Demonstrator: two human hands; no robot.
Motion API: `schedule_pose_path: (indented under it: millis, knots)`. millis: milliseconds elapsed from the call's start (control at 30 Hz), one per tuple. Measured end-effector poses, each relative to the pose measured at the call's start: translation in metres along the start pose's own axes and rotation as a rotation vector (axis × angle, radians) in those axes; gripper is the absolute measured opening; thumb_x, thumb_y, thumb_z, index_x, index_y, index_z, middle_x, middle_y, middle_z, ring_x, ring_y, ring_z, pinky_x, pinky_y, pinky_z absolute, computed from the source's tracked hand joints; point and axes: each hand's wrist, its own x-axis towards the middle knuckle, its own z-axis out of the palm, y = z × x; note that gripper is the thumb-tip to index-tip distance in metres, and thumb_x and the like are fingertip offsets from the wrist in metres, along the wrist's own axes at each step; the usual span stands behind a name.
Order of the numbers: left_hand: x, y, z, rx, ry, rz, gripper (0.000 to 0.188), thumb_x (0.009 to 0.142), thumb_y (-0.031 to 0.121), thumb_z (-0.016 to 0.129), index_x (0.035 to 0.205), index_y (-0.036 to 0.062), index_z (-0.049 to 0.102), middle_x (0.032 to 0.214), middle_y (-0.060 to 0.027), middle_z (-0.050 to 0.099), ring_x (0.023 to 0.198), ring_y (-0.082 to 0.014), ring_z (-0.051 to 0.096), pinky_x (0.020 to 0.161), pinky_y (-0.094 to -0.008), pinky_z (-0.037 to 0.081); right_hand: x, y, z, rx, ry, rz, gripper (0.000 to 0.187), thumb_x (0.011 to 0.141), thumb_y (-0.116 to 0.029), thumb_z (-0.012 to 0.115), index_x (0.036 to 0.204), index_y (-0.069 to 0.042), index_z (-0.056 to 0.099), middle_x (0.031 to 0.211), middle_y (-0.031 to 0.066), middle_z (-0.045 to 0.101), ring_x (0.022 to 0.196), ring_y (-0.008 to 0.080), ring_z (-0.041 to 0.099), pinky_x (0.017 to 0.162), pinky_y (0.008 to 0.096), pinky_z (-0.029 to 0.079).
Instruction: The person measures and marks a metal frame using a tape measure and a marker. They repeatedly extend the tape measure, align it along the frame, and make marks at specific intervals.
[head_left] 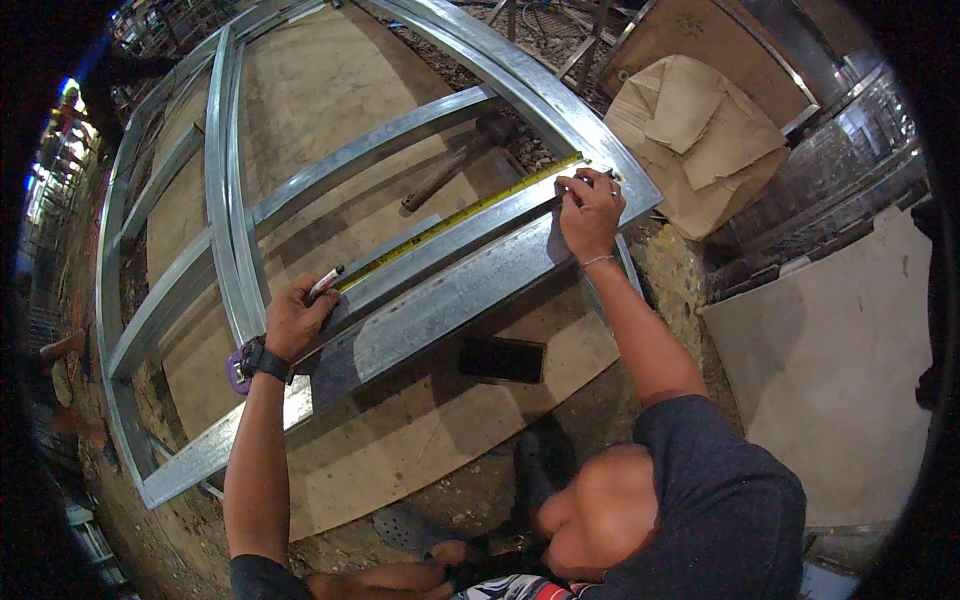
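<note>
"Tape measure (455,222) laid out: is the measuring done?"

"Seemingly under way; no mark can be made out, so marking may be left. Before the steel frame's (440,305) near side, a phone (502,360) is seen. On that side, a marker (325,283) is gripped by the left hand (295,320); the right hand (590,214), well apart, is set by the frame's corner edge, its hold unclear."

"And room?"

"Inside the frame, gaps are left between bars (370,152), one occupied by a hammer (450,172)."

- what is obscured?
- purple case (237,371): partly covered by the left hand (294,322). graduations on the yellow tape (470,213): too small to read.
- and the metal frame (222,190)?
- far end cut off by the upper edge.
</note>
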Motion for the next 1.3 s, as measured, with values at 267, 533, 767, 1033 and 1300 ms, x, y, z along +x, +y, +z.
schedule_pose_path:
  millis: [267,533,767,1033,1300]
  knots:
    - [0.004,-0.004,0.002,0.052,-0.003,0.033,0.025,0.093,0.028,0.077,0.105,0.0065,0.076,0.084,-0.0066,0.069,0.08,-0.0162,0.063,0.076,-0.0343,0.05,0.001,0.006,-0.002,0.019,-0.028,-0.068,0.023,0.084,-0.009,0.078,0.102,-0.021,0.086,0.114,0.0029,0.074,0.115,0.0288,0.064,0.107,0.0482,0.043]
    - [0.002,0.011,-0.002,0.158,-0.011,0.086,0.034,0.094,0.034,0.077,0.111,0.0041,0.077,0.084,-0.0119,0.07,0.078,-0.0187,0.064,0.074,-0.0376,0.051,0.002,0.022,0.007,0.037,-0.03,-0.098,0.022,0.083,-0.01,0.079,0.102,-0.019,0.086,0.113,0.0084,0.076,0.111,0.0301,0.069,0.101,0.0495,0.048]
    - [0.002,-0.007,-0.004,0.185,0.018,0.001,0.045,0.092,0.047,0.077,0.122,0.0136,0.08,0.102,-0.02,0.079,0.094,-0.037,0.076,0.081,-0.0448,0.056,0.002,0.014,0.007,-0.035,-0.035,-0.13,0.024,0.084,-0.008,0.079,0.103,-0.022,0.086,0.116,0.0048,0.076,0.111,0.0295,0.07,0.1,0.0478,0.051]
    - [0.002,-0.001,-0.002,0.146,0.002,0.001,0.05,0.091,0.051,0.076,0.123,0.0131,0.08,0.096,-0.016,0.08,0.089,-0.0357,0.076,0.08,-0.0439,0.057,0.007,0.021,0.005,-0.002,-0.047,-0.169,0.024,0.086,-0.007,0.079,0.104,-0.02,0.086,0.115,0.0062,0.076,0.111,0.0296,0.071,0.097,0.0469,0.054]
    - [0.004,0.005,-0.002,0.129,-0.021,-0.034,0.044,0.092,0.048,0.076,0.112,0.0087,0.081,0.085,-0.019,0.075,0.08,-0.0344,0.074,0.073,-0.0463,0.054,0.006,0.023,0.006,-0.037,-0.034,-0.166,0.021,0.088,-0.008,0.078,0.104,-0.019,0.086,0.116,0.0053,0.076,0.112,0.0292,0.071,0.098,0.0463,0.054]
